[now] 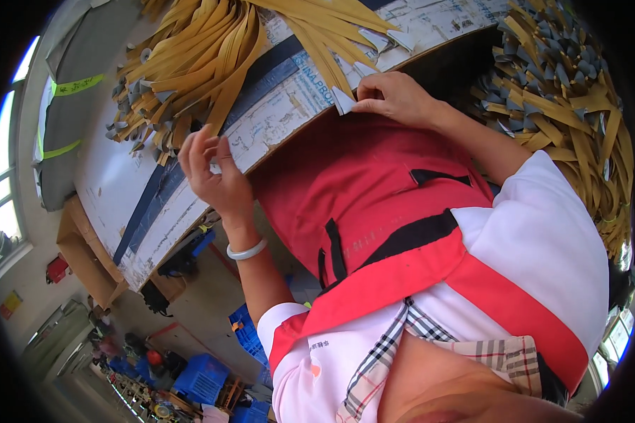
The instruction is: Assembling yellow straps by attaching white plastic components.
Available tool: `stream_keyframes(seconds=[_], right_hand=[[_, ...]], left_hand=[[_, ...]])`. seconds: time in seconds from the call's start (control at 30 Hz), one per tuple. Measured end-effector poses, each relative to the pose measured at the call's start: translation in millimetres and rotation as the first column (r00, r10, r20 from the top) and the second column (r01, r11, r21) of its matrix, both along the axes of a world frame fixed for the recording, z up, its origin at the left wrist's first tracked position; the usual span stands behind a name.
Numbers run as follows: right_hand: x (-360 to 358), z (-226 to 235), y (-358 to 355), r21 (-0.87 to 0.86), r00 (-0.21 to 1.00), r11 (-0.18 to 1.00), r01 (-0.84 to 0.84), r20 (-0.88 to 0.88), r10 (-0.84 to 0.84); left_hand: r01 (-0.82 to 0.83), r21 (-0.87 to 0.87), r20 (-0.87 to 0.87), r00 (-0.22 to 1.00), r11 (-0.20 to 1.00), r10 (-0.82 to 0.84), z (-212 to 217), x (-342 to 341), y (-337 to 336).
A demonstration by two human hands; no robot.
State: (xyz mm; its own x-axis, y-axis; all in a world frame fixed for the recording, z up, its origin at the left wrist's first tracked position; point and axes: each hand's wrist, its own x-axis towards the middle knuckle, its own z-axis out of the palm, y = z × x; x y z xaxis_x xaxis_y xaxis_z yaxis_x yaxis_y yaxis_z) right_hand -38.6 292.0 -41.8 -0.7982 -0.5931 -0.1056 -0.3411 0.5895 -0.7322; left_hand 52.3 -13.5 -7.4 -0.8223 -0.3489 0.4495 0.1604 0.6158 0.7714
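Observation:
My right hand [394, 99] is at the table's near edge, thumb and forefinger pinched at the pale grey-white end [343, 101] of a mustard-yellow strip that looks like zipper tape. More yellow strips [324, 35] fan away from there across the tabletop, several with white tips. My left hand [215, 173] is raised by the near edge, palm partly turned up, its loosely bent fingers apart and nothing visible in them. Just beyond those fingers lies a thick bundle of yellow strips [208, 56] with grey ends.
The worn white table [261, 130] has dark blue bands across it. At the right hangs a big bunch of yellow strips [564, 92] with grey tips. A cardboard box [85, 247] stands by the table's left end, and a blue crate [201, 377] is on the floor behind.

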Motion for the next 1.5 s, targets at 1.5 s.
stream_keyframes(seconds=[1.5], right_hand=[[-17.7, 28.1, -77.3, -0.448, 0.941, 0.851, -0.276, -0.305, 0.145]], left_hand=[[0.118, 0.494, -0.082, 0.993, 0.861, -0.089, -24.2, -25.7, 87.0]])
